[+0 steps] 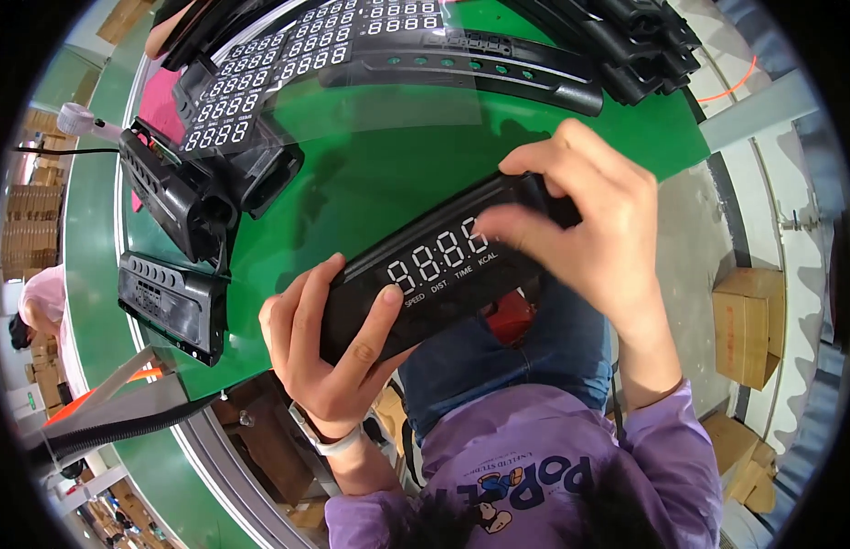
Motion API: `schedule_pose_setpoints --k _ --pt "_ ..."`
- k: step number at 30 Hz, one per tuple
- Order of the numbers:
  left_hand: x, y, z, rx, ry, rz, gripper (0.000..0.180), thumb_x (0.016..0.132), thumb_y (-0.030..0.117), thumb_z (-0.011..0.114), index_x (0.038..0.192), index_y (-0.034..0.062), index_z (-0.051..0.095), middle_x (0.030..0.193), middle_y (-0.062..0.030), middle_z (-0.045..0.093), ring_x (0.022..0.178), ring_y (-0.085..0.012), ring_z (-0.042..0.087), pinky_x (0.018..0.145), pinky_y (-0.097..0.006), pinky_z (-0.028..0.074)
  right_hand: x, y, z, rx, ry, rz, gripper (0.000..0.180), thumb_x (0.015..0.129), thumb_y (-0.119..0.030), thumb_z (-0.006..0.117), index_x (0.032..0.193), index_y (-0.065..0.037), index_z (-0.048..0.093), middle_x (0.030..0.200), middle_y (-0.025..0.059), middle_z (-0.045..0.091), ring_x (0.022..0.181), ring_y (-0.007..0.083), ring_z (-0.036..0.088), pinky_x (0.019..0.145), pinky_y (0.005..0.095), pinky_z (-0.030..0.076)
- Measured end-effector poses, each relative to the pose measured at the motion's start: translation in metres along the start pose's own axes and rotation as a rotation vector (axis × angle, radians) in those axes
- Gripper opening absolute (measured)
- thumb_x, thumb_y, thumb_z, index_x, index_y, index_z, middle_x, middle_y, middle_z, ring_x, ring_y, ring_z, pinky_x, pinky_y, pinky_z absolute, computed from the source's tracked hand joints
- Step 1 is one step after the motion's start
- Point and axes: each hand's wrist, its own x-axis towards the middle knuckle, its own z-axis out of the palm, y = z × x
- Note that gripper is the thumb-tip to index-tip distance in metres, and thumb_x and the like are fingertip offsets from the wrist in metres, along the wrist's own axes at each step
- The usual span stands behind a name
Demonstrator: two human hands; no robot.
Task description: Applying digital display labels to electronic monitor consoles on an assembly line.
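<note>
A long black display panel [440, 295] with white segment digits and small lettering is tilted in front of me, its right end higher. My left hand [329, 343] grips its left end, thumb on the front face and fingers over the upper edge. My right hand [589, 206] is at the right end: its fingers curl over the top corner and the thumb, slightly blurred, lies across the last digit. Above the panel, a clear sheet of several printed digit labels [301, 62] rests over black plastic parts.
A curved black housing [571, 90] with a row of holes lies at the far side of the green table [370, 151]. More black housings [640, 46] are stacked far right. Black housings [182, 197] stand at left, near another black panel [173, 306]. Cardboard boxes [749, 325] sit on the right floor.
</note>
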Motion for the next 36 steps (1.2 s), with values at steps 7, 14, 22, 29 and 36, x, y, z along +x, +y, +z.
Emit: schedule_pose_setpoints --k 7,14,22,29,36 --pt "0.008 0.001 -0.008 -0.026 -0.071 -0.034 0.060 0.051 0.028 0.085 0.109 0.0176 0.074 0.116 -0.0167 0.063 0.096 -0.0334 0.060 0.080 -0.042 0.047 0.005 -0.004 -0.005 0.048 -0.081 0.017 0.043 0.065 -0.028 0.084 0.093 -0.006 0.060 0.087 0.0060 0.057 0.075 0.0251 0.062 0.061 0.0362 0.050" --pt "0.010 -0.003 -0.013 -0.074 -0.091 -0.048 0.063 0.049 0.025 0.086 0.109 0.0132 0.074 0.120 -0.0189 0.062 0.102 -0.0342 0.061 0.085 -0.043 0.047 0.003 0.001 -0.016 0.260 -0.317 -0.308 0.058 0.057 -0.020 0.084 0.109 -0.007 0.062 0.118 0.0120 0.056 0.115 0.0303 0.052 0.096 0.0435 0.040" --pt "0.014 0.020 -0.026 0.165 -0.264 -0.028 0.073 0.058 0.036 0.085 0.124 0.0147 0.063 0.135 -0.0118 0.051 0.121 -0.0308 0.050 0.102 -0.063 0.031 0.015 0.011 -0.027 0.037 -0.445 -0.337 0.058 0.054 -0.011 0.079 0.110 -0.013 0.063 0.103 0.0096 0.064 0.096 0.0282 0.063 0.083 0.0406 0.046" --pt "0.038 0.034 -0.013 0.321 -0.195 0.135 0.063 0.065 0.027 0.082 0.118 0.0028 0.056 0.091 -0.0092 0.058 0.080 -0.0286 0.058 0.068 -0.039 0.047 0.040 0.000 -0.060 0.152 -0.686 -0.219 0.051 0.053 -0.017 0.072 0.103 -0.010 0.064 0.075 0.0110 0.064 0.072 0.0325 0.063 0.064 0.0404 0.048" --pt "0.027 0.031 -0.031 0.100 -0.001 -0.122 0.050 0.074 0.028 0.079 0.109 0.0008 0.057 0.091 -0.0135 0.061 0.081 -0.0341 0.062 0.069 -0.041 0.050 0.014 -0.003 -0.077 0.398 0.122 -0.251 0.055 0.066 -0.008 0.077 0.118 -0.005 0.061 0.113 0.0165 0.064 0.105 0.0344 0.063 0.090 0.0377 0.050"
